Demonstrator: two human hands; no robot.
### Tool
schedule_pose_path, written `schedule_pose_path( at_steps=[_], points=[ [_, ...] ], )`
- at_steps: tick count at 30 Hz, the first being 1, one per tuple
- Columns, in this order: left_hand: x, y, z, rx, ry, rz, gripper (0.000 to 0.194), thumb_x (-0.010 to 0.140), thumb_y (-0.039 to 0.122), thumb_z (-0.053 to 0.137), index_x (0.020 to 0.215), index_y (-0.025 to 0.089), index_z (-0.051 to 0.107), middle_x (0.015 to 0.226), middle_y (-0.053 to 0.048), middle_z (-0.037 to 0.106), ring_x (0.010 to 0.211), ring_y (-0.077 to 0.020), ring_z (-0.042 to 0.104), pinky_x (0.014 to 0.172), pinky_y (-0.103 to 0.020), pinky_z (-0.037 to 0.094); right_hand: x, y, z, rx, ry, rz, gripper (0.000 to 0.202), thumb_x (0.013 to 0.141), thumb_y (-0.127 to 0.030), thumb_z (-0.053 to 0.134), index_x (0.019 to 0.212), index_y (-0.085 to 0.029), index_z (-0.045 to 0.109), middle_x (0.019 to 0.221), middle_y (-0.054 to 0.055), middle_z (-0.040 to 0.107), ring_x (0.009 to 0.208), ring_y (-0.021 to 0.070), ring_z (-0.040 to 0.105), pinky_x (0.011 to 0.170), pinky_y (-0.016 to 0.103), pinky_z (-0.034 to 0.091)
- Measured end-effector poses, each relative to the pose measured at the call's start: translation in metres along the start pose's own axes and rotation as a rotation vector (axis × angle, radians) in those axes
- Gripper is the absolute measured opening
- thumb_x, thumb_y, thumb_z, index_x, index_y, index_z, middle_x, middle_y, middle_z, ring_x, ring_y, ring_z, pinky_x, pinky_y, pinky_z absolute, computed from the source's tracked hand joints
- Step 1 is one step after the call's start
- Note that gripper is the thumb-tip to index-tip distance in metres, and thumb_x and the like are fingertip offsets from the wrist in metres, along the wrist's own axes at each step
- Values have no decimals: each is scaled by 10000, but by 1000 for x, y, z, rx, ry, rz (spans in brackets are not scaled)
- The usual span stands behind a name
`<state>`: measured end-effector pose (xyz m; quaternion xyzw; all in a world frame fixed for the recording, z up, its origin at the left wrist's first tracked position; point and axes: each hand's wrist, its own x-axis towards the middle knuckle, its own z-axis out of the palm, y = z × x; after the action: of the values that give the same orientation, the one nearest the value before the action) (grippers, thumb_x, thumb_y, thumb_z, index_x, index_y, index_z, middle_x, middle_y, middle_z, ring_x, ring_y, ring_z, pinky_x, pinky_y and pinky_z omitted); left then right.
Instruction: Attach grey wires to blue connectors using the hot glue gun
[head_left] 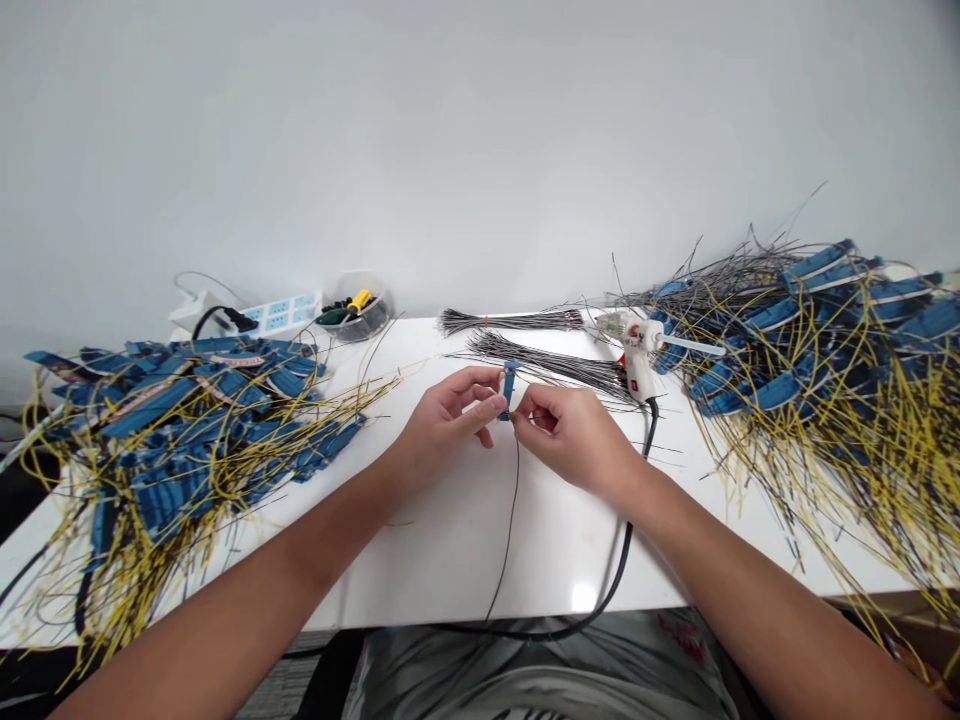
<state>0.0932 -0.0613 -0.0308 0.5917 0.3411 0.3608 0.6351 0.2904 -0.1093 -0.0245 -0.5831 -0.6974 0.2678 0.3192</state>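
Over the middle of the white table, my left hand (459, 408) grips a small blue plastic piece (509, 388) between thumb and fingers, holding it roughly upright. On its right side, my right hand (559, 425) pinches a thin dark wire (515, 490) close to the lower end of that piece. The wire hangs down from my right fingertips toward the table's front edge. Whether the wire is joined to the blue piece cannot be made out. Behind my hands lie two bundles of dark wires, a rear bundle (510, 320) and a nearer bundle (551, 362).
A white glue gun (637, 360) with a glue stick and black cord (624, 560) stands right of the bundles. Piles of blue pieces with yellow and black wires lie left (180, 430) and right (795, 370). A power strip (281, 313) and clear tub (367, 318) stand at back left.
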Motion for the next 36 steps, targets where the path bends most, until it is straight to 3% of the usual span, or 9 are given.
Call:
schedule_pose_path(
  at_steps=[9,19,27,33,36],
  points=[
    [1,-2,-3,-30,-34,7,380,907,409,788,1225,216,710,949,-45,671,788,-137,613,601,-224,567,0,-3,-2,9,-40,-21,158,876,-254,633,729,-207,602,643,-38,537,586,108,410,577,274,274],
    [2,-3,-3,-19,-36,0,424,884,423,802,1240,210,714,950,-58,671,809,-157,612,607,-235,554,0,-2,-1,5,-57,-26,191,919,-261,617,738,-200,605,646,-32,546,585,107,416,581,277,264],
    [0,6,2,-25,49,-32,406,897,403,791,1242,198,729,1045,-61,702,771,-130,595,675,-253,532,1,-3,-2,81,-64,29,222,972,-344,595,798,-210,628,626,-39,514,569,112,423,547,272,293],
    [2,2,0,-15,45,1,393,895,394,796,1228,190,755,1100,-81,732,910,-170,643,809,-279,536,0,0,0,150,-81,69,191,982,-361,598,874,-217,661,637,-47,493,579,113,413,545,270,293],
    [2,-1,0,-48,45,23,453,879,379,816,1289,208,726,1145,-84,737,1019,-211,675,858,-309,565,0,0,2,189,-83,73,228,982,-366,608,822,-204,617,644,-45,473,586,111,391,545,273,272]
  ],
)
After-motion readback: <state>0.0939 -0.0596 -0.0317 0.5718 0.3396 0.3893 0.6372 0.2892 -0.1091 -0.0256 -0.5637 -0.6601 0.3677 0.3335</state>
